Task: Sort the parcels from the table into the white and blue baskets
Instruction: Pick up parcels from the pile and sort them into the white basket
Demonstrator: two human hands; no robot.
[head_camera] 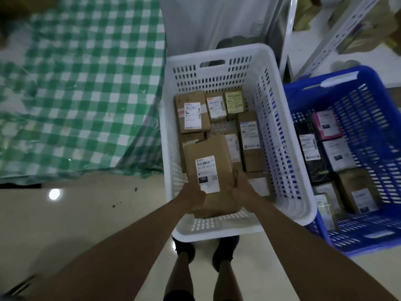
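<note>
I hold a brown cardboard parcel [209, 168] with a white label inside the white basket [288, 166], above several brown parcels that lie on its floor. My left hand [193, 195] grips the parcel's near left corner. My right hand [240, 190] grips its near right edge. To the right stands the blue basket [368, 235] with several parcels in it, some black, one pink, some brown. The table under a green and white checked cloth [82, 94] fills the upper left; no parcels show on the part in view.
Both baskets stand on a pale glossy floor [86, 224]; my legs and dark shoes [206, 250] are just before the white basket. White metal shelving [338, 40] with brown items rises at the upper right. A white sheet hangs behind the white basket.
</note>
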